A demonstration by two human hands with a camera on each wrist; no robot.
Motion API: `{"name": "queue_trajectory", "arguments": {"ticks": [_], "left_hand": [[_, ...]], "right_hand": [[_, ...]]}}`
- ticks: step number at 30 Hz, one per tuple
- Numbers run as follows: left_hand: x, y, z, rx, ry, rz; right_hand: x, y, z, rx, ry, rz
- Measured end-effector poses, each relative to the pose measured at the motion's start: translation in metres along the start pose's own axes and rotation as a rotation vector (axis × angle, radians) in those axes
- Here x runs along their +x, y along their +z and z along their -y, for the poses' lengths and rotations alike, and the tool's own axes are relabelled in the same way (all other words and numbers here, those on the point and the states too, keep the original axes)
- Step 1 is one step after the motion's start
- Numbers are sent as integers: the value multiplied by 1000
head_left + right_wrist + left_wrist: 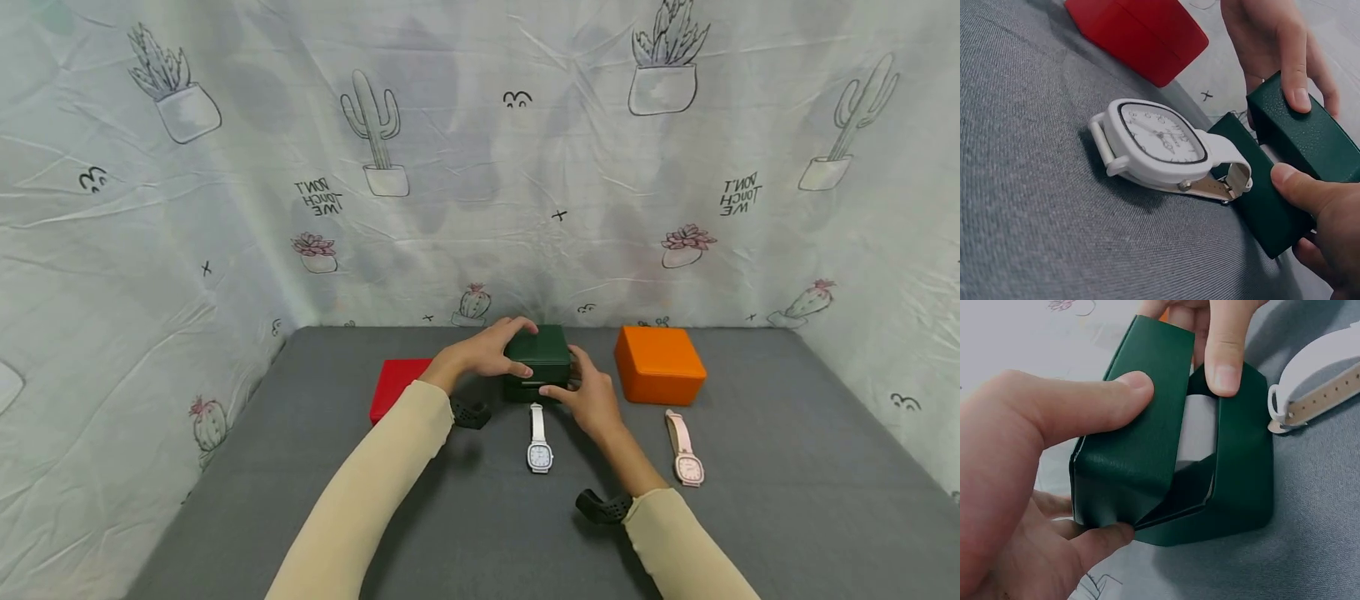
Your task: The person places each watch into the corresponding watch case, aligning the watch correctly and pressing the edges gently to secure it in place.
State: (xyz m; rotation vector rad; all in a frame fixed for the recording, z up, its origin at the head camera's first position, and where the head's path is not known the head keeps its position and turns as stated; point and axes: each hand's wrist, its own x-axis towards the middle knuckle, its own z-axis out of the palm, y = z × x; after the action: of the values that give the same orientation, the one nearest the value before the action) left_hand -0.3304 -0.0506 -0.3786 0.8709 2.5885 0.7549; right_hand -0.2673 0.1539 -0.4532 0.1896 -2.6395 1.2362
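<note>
A green watch box [543, 343] stands toward the back of the table with its lid [1154, 447] partly raised. My left hand [491, 348] grips that lid, its thumb on the top and fingers at the side. Lower down, my right hand [592, 393] holds the base [1244, 462], thumb against the front face. Through the gap a pale cushion [1197, 428] shows inside. Just in front of the box lies a white watch [539, 455], face up with its strap toward the box; in the right wrist view its square dial [1163, 137] is plain.
A red box [392, 383] sits left of the green one, partly behind my left arm. To the right stands an orange box [660, 362], with a pink watch [687, 468] lying in front of it. A cactus-print cloth [480, 167] hangs behind the grey table [480, 533].
</note>
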Motion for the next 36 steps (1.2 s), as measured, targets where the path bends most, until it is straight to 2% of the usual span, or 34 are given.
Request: {"name": "queue_trajectory", "arguments": {"ticks": [5,9,14,18,21,28,32,36], "left_hand": [[1,-5,1,-67,19,-1],[3,-6,1,-123,-5,3],[6,-3,0,-86,-46,16],[6,-3,0,-68,-83,-15],[7,-4,-2,-77,-106,-73],[12,-3,-9,-161,-164,-301],[16,1,-12,-124,-158,-398],[17,6,-13,-70,-122,-447]], "right_hand": [[2,-1,1,6,12,-5],[3,-3,0,-4,5,-9],[3,-5,-1,-16,26,-4],[3,-5,-2,-25,38,7],[3,-6,-2,-17,34,10],[0,-4,-1,41,1,4],[-2,-1,-2,61,7,2],[-1,0,-3,65,7,-1]]}}
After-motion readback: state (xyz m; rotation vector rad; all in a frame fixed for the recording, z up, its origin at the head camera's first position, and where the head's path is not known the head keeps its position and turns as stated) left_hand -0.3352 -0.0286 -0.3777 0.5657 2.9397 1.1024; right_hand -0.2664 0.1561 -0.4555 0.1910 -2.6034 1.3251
